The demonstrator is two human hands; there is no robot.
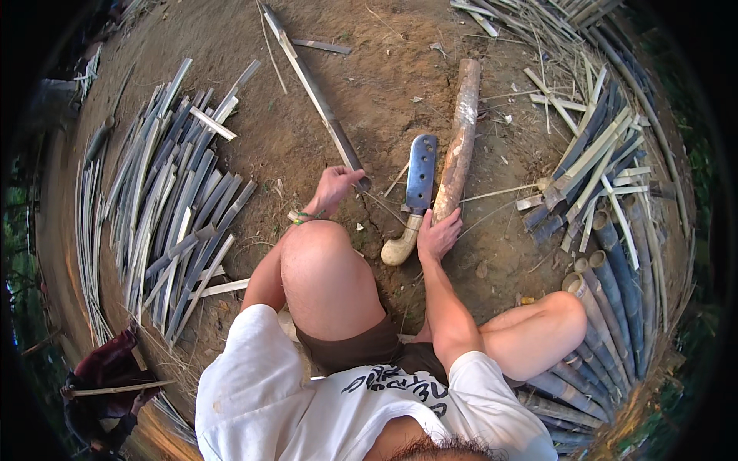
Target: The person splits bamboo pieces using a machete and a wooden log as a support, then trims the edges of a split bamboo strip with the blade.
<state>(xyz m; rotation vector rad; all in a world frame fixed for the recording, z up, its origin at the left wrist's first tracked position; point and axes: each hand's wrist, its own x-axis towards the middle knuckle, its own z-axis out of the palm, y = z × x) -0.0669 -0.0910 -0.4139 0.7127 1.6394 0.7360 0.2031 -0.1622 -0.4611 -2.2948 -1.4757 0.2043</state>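
Left hand (pixel 337 188) at a bamboo strip's (pixel 320 100) near end, fingers curled, grip unclear; right hand (pixel 440 235) gripping a log's (pixel 460 134) near end, apparently steadying it; knife (pixel 420 173) between them on the ground (pixel 384 92), handle toward the person, seemingly for easy reach.
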